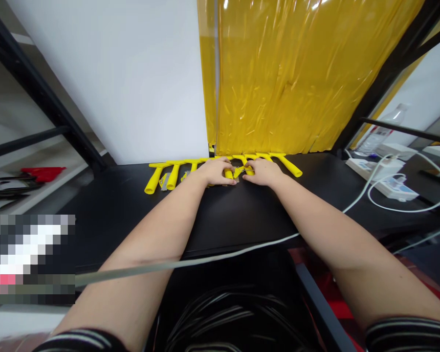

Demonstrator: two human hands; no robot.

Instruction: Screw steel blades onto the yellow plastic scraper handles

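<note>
Striped sleeves (407, 332) lie nearest us; a white panel (132, 83) and yellow sheeting (289, 78) back the black tabletop (238, 215). At its far edge, apart, our left hand (213, 171) and right hand (266, 172) touch yellow tubes (173, 177), grip unclear; print on the bottle (370, 143) is illegible.

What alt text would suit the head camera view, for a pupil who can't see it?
A person's left hand and right hand are close together at a row of yellow tube-ended pieces on a black tabletop. Behind are a white panel and a glossy yellow sheet. At the right are white cables and a clear plastic bottle.
</note>
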